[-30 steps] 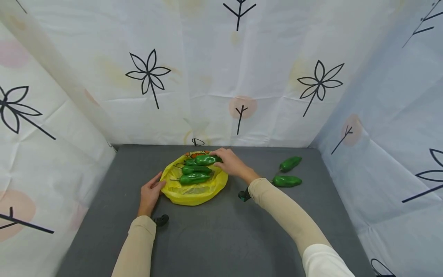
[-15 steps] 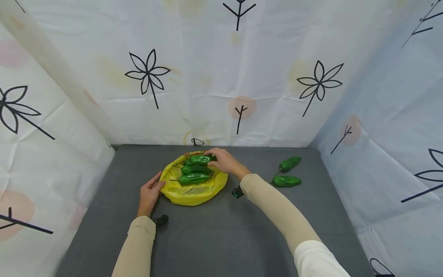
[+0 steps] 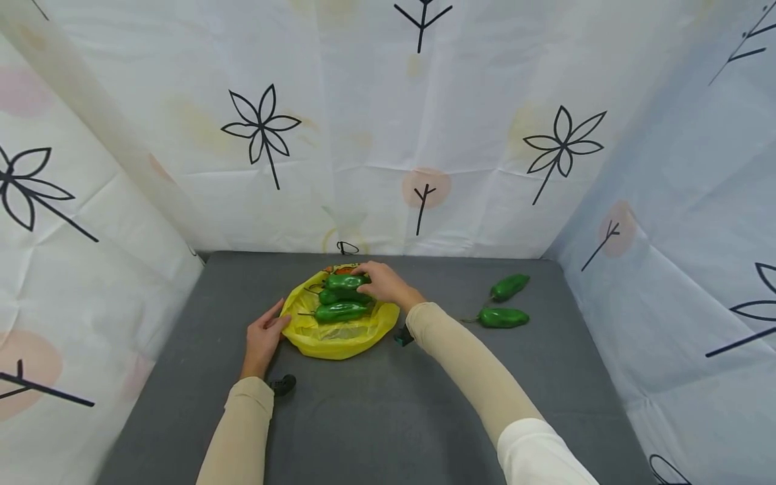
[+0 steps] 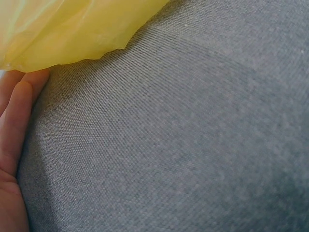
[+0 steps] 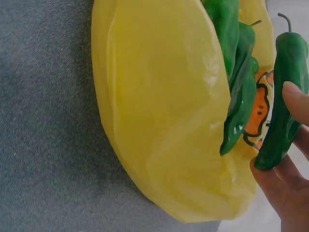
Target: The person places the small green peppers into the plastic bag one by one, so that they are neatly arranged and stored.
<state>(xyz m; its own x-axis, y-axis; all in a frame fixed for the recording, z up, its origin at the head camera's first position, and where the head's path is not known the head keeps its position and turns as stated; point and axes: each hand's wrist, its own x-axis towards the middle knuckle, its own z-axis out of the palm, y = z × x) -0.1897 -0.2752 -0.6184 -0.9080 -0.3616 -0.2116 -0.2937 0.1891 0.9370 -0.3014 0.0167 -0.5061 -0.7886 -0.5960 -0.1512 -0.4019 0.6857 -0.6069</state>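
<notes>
In the head view, my right hand [image 3: 383, 281] grips a green chili pepper [image 3: 344, 282] over the yellow plastic bag [image 3: 327, 350]. The right wrist view shows this pepper [image 5: 288, 58] above the bag's inside, thumb on one side and fingers at its lower tip, stem pointing up. More green peppers [image 3: 341, 312] lie side by side within the opened bag, whose rim is rolled outward. My left hand [image 3: 264, 338] holds the bag's left edge; in the left wrist view, its thumb and fingertips [image 4: 37, 79] meet the yellow plastic [image 4: 72, 36] and are partly hidden by it.
Two green peppers, an upper one [image 3: 509, 287] and a lower one [image 3: 503, 318], lie on the grey tabletop [image 3: 376, 417] right of the bag. White patterned cloth [image 3: 364, 148] hangs behind the table and along both sides.
My right hand has moved left over the bag, carrying its pepper toward those inside. My left hand stays at the bag's edge, and the two peppers on the right lie unmoved.
</notes>
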